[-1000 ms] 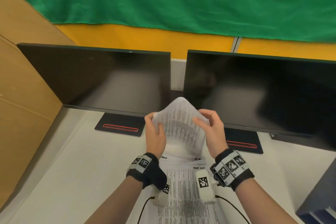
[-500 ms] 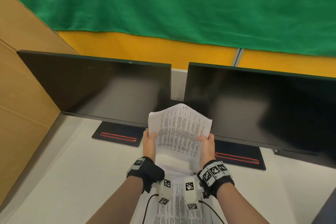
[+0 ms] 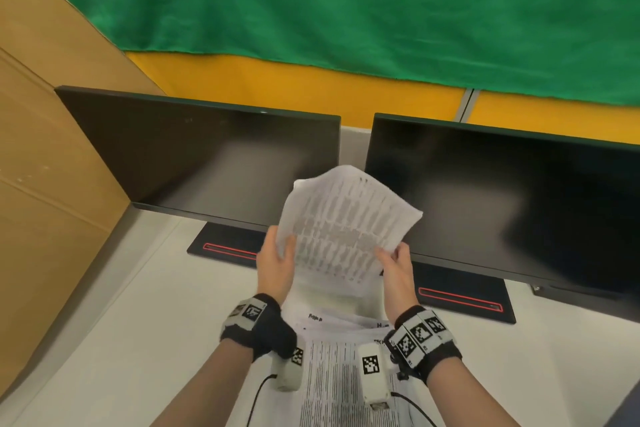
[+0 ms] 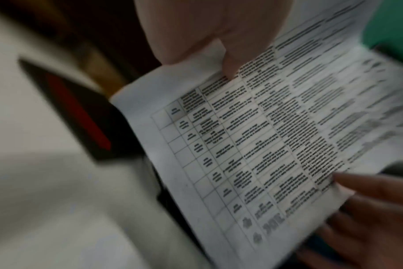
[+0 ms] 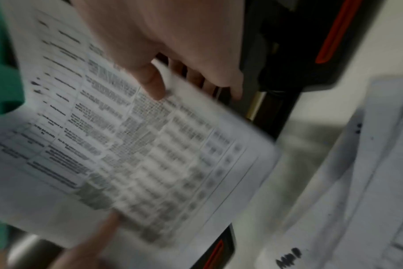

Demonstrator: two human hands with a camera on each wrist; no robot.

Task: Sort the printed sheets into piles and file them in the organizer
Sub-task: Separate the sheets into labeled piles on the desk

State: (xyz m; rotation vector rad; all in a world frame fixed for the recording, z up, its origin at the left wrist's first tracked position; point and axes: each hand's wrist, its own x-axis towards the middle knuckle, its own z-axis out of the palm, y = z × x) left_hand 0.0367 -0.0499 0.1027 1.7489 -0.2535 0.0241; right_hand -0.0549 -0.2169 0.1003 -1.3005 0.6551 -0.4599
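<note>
While both hands were busy with the paper, the main danger was in the paper itself. The left hand [image 3: 277,265] pinched the left edge of a printed sheet [image 3: 346,225], with the thumb on the printed side, and the right hand [image 3: 398,265] pinched the right lower edge in the same way. So each hand was closed on the sheet, and the sheet was lifted in the air in front of two dark monitors [image 3: 207,163], above the white desk [image 3: 104,322]. It was bent and wavy, and its far corners hung free.

In my judgement the first risk was a crease or a tear, because the paper was thin and was held only at two edges; if the hands pulled apart or twisted against each other, it could crumple more. The second risk was a slip: the grip was only by fingertips near the margin, so a quick move could let one side fall. I could not tell whether it was one sheet or several together, so a hidden sheet could also slide out.

More printed pages [image 3: 332,374] lay on the desk under the wrists, and the camera cables [image 3: 258,399] ran over them. A low move of the wrists could drag these pages and mix the order. The organizer was not visible in any view, so I could not say how far the sheet had to travel; a long carry would make all these risks bigger.
</note>
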